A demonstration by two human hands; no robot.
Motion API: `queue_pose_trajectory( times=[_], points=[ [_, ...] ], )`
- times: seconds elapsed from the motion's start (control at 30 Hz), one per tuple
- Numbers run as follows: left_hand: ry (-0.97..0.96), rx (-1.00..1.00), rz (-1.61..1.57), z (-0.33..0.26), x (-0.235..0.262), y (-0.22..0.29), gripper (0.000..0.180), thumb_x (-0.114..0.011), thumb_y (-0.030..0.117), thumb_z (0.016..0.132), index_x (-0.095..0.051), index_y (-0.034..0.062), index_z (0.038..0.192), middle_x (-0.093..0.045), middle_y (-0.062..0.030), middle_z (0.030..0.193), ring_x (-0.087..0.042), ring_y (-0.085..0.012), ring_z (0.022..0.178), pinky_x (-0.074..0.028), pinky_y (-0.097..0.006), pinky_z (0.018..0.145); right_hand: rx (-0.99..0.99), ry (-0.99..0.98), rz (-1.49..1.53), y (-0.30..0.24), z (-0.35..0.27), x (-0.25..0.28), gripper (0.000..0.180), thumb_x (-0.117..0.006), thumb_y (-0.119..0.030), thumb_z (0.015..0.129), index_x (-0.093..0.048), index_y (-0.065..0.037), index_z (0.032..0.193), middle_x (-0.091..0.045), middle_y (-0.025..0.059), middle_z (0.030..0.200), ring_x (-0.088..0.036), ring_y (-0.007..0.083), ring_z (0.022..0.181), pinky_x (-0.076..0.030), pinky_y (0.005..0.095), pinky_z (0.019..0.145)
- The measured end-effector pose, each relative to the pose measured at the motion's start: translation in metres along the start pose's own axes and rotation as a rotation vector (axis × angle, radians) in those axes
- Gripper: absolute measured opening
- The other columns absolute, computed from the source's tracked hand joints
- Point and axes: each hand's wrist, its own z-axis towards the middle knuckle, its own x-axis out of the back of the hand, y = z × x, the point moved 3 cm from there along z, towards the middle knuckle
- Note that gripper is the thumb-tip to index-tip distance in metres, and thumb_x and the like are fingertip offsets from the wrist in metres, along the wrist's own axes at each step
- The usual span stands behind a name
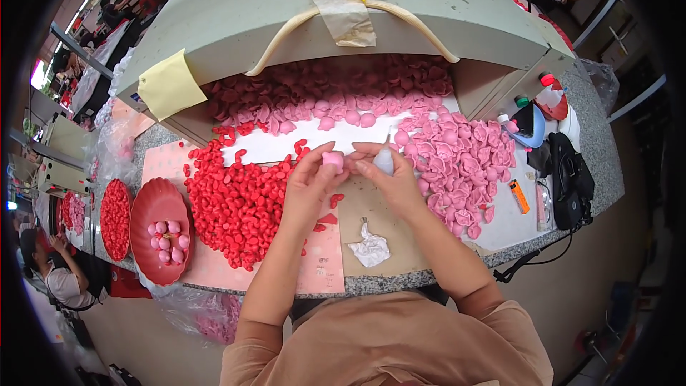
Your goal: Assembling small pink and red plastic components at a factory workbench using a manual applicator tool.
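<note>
Both hands are up together over the middle of the table (572,111). The left hand (309,180) is pinching a small pink petal piece (333,160) at its fingertips, and the right hand (391,175) touches the same piece while gripping a little white glue bottle (384,159). A big heap of red pieces (236,204) sits to the left, pink petals (461,164) are piled on the right, and a crumpled white tissue (370,249) lies just below the hands. A red dish (146,204) with a few finished pink buds sits at far left.
</note>
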Motion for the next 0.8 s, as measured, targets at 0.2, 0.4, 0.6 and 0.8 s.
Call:
queue_pose_trajectory(
  times=[0.2, 0.4, 0.6, 0.8],
  points=[
    [-0.060, 0.374, -0.688, 0.003, 0.015, -0.016, 0.034, -0.043, 0.038, 0.096, -0.054, 0.0063, 0.103, -0.063, -0.0119, 0.101, -0.064, -0.0194, 0.086, -0.053, -0.032, 0.076, -0.042, 0.071, -0.072, -0.002, -0.002, 0.001, 0.026, -0.062, -0.007, 0.087, -0.057, 0.002, 0.110, -0.063, 0.0087, 0.098, -0.063, 0.0159, 0.087, -0.051, 0.0285, 0.078],
    [0.000, 0.453, -0.649, 0.000, 0.009, -0.014, 0.043, -0.037, 0.046, 0.096, -0.056, 0.0071, 0.099, -0.064, -0.0123, 0.102, -0.063, -0.0189, 0.083, -0.052, -0.033, 0.076, -0.007, 0.038, -0.111, -0.001, -0.005, -0.001, 0.021, -0.061, -0.006, 0.087, -0.058, 0.001, 0.107, -0.063, 0.0076, 0.099, -0.062, 0.0143, 0.086, -0.051, 0.0271, 0.077],
    [-0.059, 0.462, -0.635, -0.001, 0.006, -0.016, 0.049, -0.034, 0.048, 0.096, -0.052, 0.0045, 0.110, -0.063, -0.0112, 0.102, -0.060, -0.0196, 0.089, -0.050, -0.034, 0.080, 0.025, 0.001, -0.153, -0.003, -0.005, -0.003, 0.017, -0.058, -0.005, 0.088, -0.059, 0.001, 0.104, -0.064, 0.0082, 0.099, -0.060, 0.0131, 0.090, -0.049, 0.0260, 0.081],
    [-0.073, 0.452, -0.599, 0.004, 0.001, -0.016, 0.050, -0.034, 0.047, 0.097, -0.046, 0.0033, 0.119, -0.060, -0.0085, 0.101, -0.057, -0.0188, 0.092, -0.049, -0.034, 0.081, 0.016, 0.015, -0.126, -0.012, -0.005, -0.004, 0.015, -0.057, -0.004, 0.088, -0.059, 0.000, 0.103, -0.065, 0.0089, 0.098, -0.061, 0.0134, 0.090, -0.049, 0.0261, 0.080]
  ],
)
